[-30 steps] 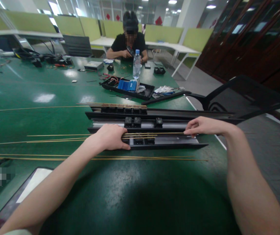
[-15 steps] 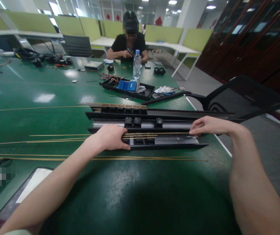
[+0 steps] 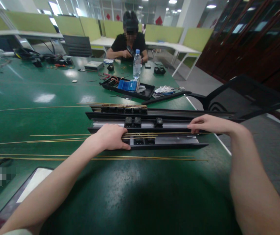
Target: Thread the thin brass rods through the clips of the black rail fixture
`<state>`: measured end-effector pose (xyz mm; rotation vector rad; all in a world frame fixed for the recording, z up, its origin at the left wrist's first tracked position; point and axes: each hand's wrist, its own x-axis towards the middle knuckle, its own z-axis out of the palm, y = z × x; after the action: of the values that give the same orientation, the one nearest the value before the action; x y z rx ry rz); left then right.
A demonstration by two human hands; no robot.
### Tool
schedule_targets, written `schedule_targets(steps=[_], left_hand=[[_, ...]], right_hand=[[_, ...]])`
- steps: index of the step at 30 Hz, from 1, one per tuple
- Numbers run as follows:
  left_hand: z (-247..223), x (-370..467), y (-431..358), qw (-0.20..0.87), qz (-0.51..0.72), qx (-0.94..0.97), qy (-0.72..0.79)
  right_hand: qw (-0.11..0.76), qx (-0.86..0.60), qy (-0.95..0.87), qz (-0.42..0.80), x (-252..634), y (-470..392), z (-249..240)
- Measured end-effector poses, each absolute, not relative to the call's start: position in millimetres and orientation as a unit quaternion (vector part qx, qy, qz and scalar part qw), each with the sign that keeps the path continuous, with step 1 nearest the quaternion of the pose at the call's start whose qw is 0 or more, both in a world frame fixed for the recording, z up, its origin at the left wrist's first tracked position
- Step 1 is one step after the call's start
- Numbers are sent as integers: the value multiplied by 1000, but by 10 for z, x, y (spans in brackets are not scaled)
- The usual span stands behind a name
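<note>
My left hand (image 3: 111,135) is closed across the left end of the nearest long black channel (image 3: 169,146), with the thumb on its front wall and fingers over the back. Inside the channel, black blocks (image 3: 150,140) sit just right of that hand. Thin brass rods run through or over them; which, I cannot tell. At the channel's right end, my right hand (image 3: 205,124) has its fingertips pinched on a thin brass rod (image 3: 171,133) that extends rightward past the table edge. Behind lies a second black channel (image 3: 179,130) holding black blocks (image 3: 159,122).
More brass rods (image 3: 142,158) lie in front on the green table (image 3: 140,202). Farther back are a black tray (image 3: 110,87) with a blue piece, a water bottle (image 3: 136,65) and gloves (image 3: 164,91). A person (image 3: 130,39) sits opposite. A chair (image 3: 247,94) stands at right.
My right hand has shifted slightly up and to the left, and the rod at it reaches a little farther right. My left hand stays put on the channel.
</note>
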<state>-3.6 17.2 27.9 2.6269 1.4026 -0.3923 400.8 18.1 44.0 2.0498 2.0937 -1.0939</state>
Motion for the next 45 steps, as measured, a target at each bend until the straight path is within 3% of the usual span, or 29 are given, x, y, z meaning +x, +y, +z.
schedule_targets(steps=[12, 18, 45], left_hand=[[297, -4, 178, 76, -133, 869, 471], [284, -7, 181, 75, -128, 871, 468], [275, 23, 179, 71, -131, 871, 467]], right_hand=[[-63, 540, 753, -370, 3191, 134, 374], [-57, 514, 776, -361, 2849, 69, 225], [-103, 528, 758, -369, 2740, 65, 108]])
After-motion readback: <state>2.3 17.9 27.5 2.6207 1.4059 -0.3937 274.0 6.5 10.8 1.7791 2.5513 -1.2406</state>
